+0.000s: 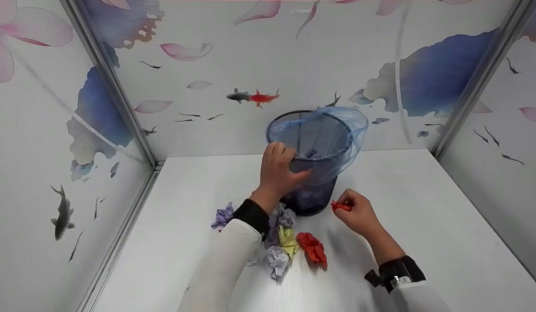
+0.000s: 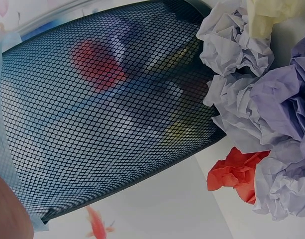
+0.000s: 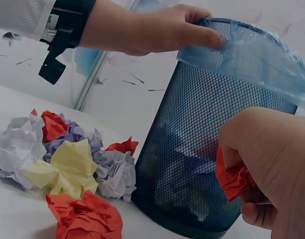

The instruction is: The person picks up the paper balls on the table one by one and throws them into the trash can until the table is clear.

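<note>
A black mesh wastebasket (image 1: 311, 195) stands near the back of the table, lined with a thin blue plastic bag (image 1: 352, 143) folded over its rim. My left hand (image 1: 279, 169) grips the rim on its left side, fingers over the edge and thumb outside. Beside the basket's lower right, my right hand (image 1: 356, 212) pinches a crumpled red paper ball (image 3: 232, 174). Through the mesh, in the left wrist view, red, yellow and pale crumpled papers (image 2: 97, 64) show inside. The right wrist view has the left hand (image 3: 157, 30) on the rim, with the basket slightly tilted.
Several crumpled paper balls lie before the basket: a red ball (image 1: 312, 249), a yellow ball (image 1: 288, 242), a white ball (image 1: 278, 262) and a purple ball (image 1: 223, 216). My left forearm covers part of the pile. Printed white panels (image 1: 198, 86) enclose the table (image 1: 424, 216) behind and at both sides.
</note>
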Motion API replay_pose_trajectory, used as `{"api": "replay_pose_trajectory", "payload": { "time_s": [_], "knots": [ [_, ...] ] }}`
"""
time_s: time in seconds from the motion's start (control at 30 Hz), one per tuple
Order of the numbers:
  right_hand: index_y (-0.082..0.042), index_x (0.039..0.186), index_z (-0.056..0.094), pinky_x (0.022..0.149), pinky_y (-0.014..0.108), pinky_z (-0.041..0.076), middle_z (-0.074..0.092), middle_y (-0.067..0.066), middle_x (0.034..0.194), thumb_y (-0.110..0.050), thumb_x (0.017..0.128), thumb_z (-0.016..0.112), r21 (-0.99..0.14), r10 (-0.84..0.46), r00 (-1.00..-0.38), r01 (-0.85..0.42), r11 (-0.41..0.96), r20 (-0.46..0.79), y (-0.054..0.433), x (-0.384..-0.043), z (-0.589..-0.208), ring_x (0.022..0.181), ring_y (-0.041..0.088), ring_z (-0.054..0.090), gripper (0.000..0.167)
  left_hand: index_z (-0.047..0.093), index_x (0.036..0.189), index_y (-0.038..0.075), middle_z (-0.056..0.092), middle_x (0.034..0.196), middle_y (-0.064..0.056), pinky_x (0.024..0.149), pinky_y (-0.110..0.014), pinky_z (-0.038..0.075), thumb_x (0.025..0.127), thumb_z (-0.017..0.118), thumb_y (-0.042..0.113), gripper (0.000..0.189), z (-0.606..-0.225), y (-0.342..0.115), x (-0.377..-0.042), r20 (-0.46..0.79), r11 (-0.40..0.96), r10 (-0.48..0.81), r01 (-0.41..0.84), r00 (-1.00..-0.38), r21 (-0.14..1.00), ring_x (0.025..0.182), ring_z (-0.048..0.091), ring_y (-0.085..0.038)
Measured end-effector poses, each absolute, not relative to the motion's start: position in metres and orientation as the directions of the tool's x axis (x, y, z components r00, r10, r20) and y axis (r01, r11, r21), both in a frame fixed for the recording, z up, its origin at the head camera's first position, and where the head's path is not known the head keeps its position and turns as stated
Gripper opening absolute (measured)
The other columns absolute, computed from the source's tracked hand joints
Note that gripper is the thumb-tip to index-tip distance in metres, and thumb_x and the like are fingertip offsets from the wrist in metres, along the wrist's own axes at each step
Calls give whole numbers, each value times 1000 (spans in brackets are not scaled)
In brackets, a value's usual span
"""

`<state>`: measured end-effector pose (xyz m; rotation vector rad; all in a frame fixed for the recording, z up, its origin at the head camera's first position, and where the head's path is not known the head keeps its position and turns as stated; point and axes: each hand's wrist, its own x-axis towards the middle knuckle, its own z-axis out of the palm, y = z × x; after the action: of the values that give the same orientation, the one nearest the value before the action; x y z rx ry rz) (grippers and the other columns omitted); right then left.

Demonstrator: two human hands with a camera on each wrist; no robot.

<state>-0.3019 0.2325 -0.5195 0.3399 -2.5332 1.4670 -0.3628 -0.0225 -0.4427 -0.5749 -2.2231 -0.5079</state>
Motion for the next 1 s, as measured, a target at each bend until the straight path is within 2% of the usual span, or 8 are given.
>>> {"api": "replay_pose_trajectory", "payload": {
  "time_s": [0.1,0.57,0.8,1.0],
  "knots": [
    [-11,88,62,62,27,49,64,7,85,-4,83,67,-797,-101,-941,-327,508,322,235,-301,-501,74,21,56,9,50,84,12,37,86,-5,87,-40,33,77,79,64,60,-443,-23,-362,766,819,246,550,-594,163,92,39,-24],
    [-8,97,62,66,24,51,62,10,96,-7,88,65,-652,-160,-892,-423,629,424,247,-312,-405,82,26,54,10,53,90,13,40,89,-4,88,-38,35,75,82,63,59,-440,-24,-362,738,822,239,536,-631,192,97,43,-23],
    [-7,104,65,68,24,51,63,13,104,-11,88,67,-614,-202,-894,-426,664,401,251,-330,-359,89,27,54,16,54,90,13,41,89,-4,88,-39,35,74,82,63,59,-442,-23,-361,742,822,239,538,-627,190,97,42,-23],
    [-7,106,68,69,25,51,65,14,108,-11,89,67,-595,-237,-894,-433,677,381,248,-347,-328,89,27,60,18,54,88,13,41,88,-5,89,-38,35,75,82,63,59,-442,-22,-362,750,826,240,536,-617,176,96,42,-23]
  ]
}}
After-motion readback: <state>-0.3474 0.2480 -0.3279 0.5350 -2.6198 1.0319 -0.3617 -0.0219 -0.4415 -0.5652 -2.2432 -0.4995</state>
